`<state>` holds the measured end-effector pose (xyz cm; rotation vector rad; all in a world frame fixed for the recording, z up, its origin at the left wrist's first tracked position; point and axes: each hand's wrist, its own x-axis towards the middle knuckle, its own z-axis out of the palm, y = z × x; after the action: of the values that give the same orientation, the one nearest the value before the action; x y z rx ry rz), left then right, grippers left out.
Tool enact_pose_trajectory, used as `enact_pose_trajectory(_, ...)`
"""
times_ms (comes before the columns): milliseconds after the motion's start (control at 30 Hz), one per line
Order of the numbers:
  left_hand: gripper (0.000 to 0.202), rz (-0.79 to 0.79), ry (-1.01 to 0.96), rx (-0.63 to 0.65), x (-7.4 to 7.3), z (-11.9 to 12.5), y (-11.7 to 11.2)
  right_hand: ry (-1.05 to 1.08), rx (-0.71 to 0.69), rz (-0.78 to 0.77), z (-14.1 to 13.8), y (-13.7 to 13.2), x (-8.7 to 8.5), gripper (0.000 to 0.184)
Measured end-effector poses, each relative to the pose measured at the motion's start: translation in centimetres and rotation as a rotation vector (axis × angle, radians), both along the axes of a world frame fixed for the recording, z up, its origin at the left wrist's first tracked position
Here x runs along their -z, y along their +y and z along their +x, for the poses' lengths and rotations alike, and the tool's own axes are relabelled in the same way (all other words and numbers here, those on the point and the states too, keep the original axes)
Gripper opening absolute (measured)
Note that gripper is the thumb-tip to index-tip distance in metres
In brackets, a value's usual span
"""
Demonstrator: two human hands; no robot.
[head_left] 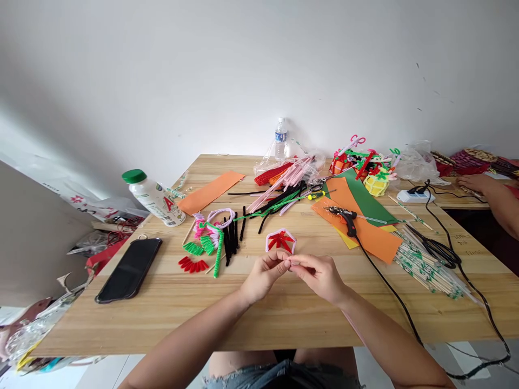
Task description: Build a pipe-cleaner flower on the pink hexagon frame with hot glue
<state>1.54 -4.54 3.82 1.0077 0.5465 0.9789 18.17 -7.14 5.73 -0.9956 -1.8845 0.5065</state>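
Note:
My left hand [264, 274] and my right hand [320, 275] meet over the wooden table [162, 319], fingers pinched together. Between them they hold a small craft piece [280, 241]: a pink pipe-cleaner ring with red pieces fanned inside it. The ring stands up just above my fingertips. Left of my hands lie red petal shapes [193, 265], green coiled pieces [206, 246] and a bundle of black pipe cleaners [231, 237].
A black phone [130, 268] lies at the left, a white bottle with a green cap [152, 199] behind it. A glue gun [344, 217] rests on orange paper [365, 229], its cord trailing off the right edge. Wooden sticks [425, 265] lie right. Another person's arm [492, 197] is at far right.

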Motion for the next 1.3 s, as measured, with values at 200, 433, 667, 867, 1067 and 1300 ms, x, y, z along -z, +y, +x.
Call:
enact_pose_trajectory(200,0.031,0.120,0.167,0.051,-1.2,-1.0,0.7,-0.111,-0.036,0.106,0.4,0.1,-0.4,0.018)
enact_pose_trajectory(433,0.031,0.136,0.233,0.089,-0.9,-1.1,0.9,-0.342,-0.070,0.157,0.6,0.1,-0.5,0.022)
enact_pose_trajectory(667,0.023,0.197,0.469,0.082,-0.4,-0.8,0.6,-0.491,-0.105,0.146,0.9,0.2,-0.6,0.023)
enact_pose_trajectory(867,0.028,-0.045,0.326,0.201,-0.2,-0.6,0.7,-0.394,-0.231,0.054,1.4,0.5,-1.1,0.022)
enact_pose_trajectory(1067,0.032,-0.230,0.113,0.212,-0.2,-0.5,0.5,-0.303,-0.253,0.076,1.1,0.5,-1.1,0.022)
enact_pose_trajectory(1300,0.028,-0.299,0.061,0.279,-1.1,-1.1,0.9,-0.196,-0.285,-0.047,1.1,0.5,-1.0,0.024)
